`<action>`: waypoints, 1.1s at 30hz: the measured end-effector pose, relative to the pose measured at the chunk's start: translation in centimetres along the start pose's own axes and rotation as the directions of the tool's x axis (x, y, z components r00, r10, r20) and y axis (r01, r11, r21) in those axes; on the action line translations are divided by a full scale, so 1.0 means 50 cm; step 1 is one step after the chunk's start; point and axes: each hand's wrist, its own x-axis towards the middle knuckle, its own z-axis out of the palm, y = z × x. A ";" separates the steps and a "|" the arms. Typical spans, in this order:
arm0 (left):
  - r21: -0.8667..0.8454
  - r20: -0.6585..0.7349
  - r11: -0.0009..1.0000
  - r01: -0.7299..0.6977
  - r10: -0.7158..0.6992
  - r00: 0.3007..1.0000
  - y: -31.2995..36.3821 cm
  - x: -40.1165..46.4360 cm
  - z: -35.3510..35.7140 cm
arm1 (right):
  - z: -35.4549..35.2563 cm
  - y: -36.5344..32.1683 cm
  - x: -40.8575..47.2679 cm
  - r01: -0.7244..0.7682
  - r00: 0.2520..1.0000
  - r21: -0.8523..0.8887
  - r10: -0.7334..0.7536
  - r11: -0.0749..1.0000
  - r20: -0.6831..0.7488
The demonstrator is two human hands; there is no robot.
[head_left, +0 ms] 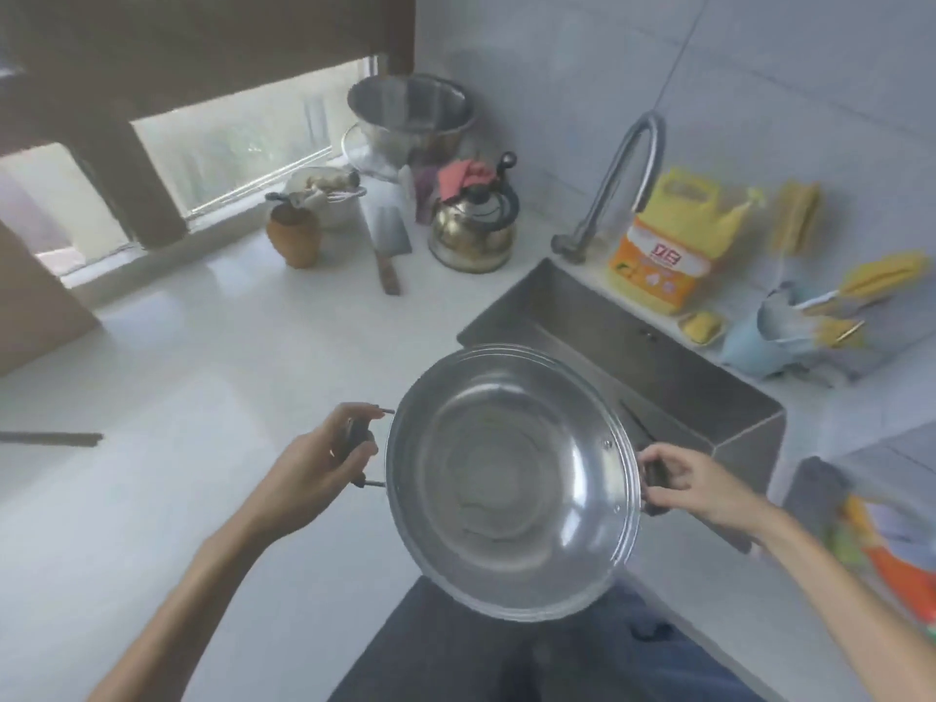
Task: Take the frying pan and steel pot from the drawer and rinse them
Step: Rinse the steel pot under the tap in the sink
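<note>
Beside the white counter (212, 357), my left hand (319, 463) and right hand (694, 486) each kept a closed grip on a handle of the steel pot (511, 481).

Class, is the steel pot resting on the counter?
No: both hands, left and right, hold the pot by its handles in the air.

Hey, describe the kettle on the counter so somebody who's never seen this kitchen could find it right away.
Start at the sink with its curved tap; the kettle stands on the white counter just left of the tap's base. Beside it lies a cleaver. It alone is brass-coloured and rounded, with a black handle and a pink cloth draped over it.
</note>
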 end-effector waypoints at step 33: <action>0.644 0.273 0.758 0.104 -0.355 0.894 -0.171 0.938 0.542 | -0.189 0.563 0.610 -0.336 0.838 0.384 0.459 0.860 -0.295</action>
